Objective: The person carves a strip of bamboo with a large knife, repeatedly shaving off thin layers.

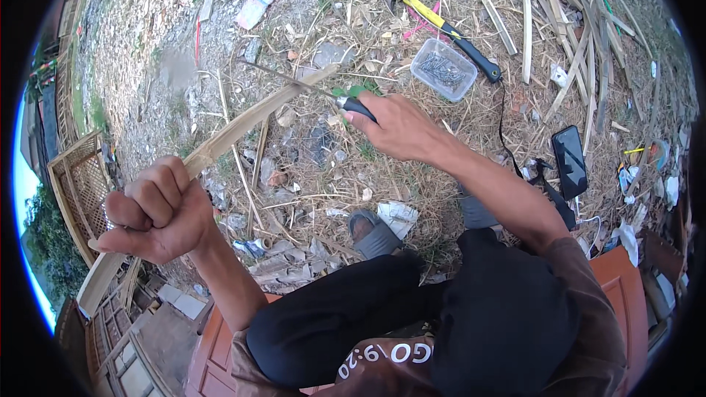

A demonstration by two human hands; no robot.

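Observation:
My left hand (158, 213) is closed around a long, pale bamboo strip (250, 121). The strip slants from the lower left, through my fist, up toward the middle of the view. In my right hand (406, 129) is a knife (357, 108) with a dark handle, gripped with the fingers wrapped round it. Its thin blade points to the upper left and crosses the strip near the far end. Whether the edge bites into the bamboo or only rests against it, I cannot tell.
Beyond my right hand lie a clear plastic tub (443, 70) of nails and a hammer (441, 22) with a yellow and black handle. Several bamboo strips (562, 18) are heaped at far right. A black phone (569, 162) lies at right; a woven lattice panel (79, 191) stands left.

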